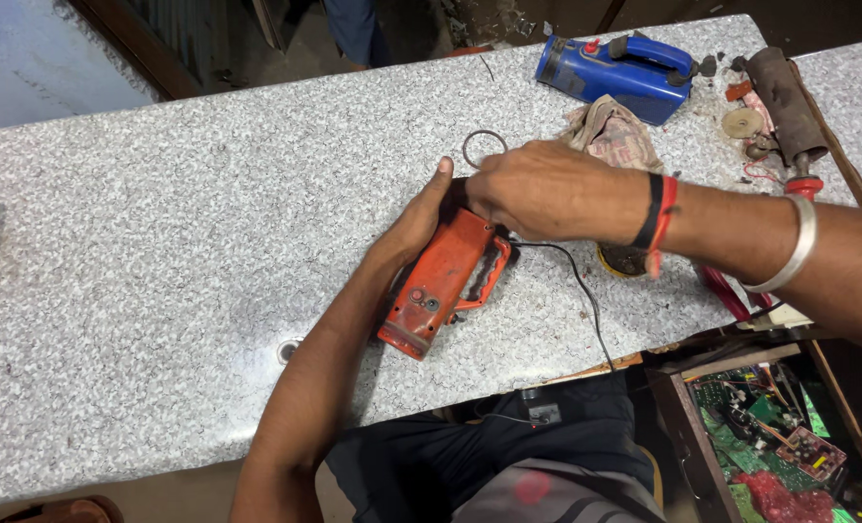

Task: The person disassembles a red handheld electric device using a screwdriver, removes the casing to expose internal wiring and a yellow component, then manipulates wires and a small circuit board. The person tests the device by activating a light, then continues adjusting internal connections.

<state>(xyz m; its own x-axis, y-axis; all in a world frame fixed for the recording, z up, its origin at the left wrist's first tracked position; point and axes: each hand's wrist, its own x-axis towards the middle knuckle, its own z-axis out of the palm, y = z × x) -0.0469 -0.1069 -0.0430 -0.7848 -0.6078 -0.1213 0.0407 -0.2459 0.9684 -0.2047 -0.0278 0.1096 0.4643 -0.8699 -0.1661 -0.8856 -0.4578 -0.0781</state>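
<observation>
My left hand (413, 225) cups the far end of an orange handheld torch (440, 283) lying on the speckled counter (160, 242), thumb stretched up beside its head. My right hand (547, 189) reaches across over that same end, fingers curled down onto it — whether they pinch anything I cannot tell. To do this well, I judge the left should pin the torch flat while the right works gently, clear of the thin black wire (586, 291) trailing from the torch toward the counter edge. A metal ring (484, 148) lies just beyond the torch; a blue torch (615, 73) and a crumpled rag (613, 131) sit farther off. The orange torch's head is hidden under both hands — its front cannot be made out.
</observation>
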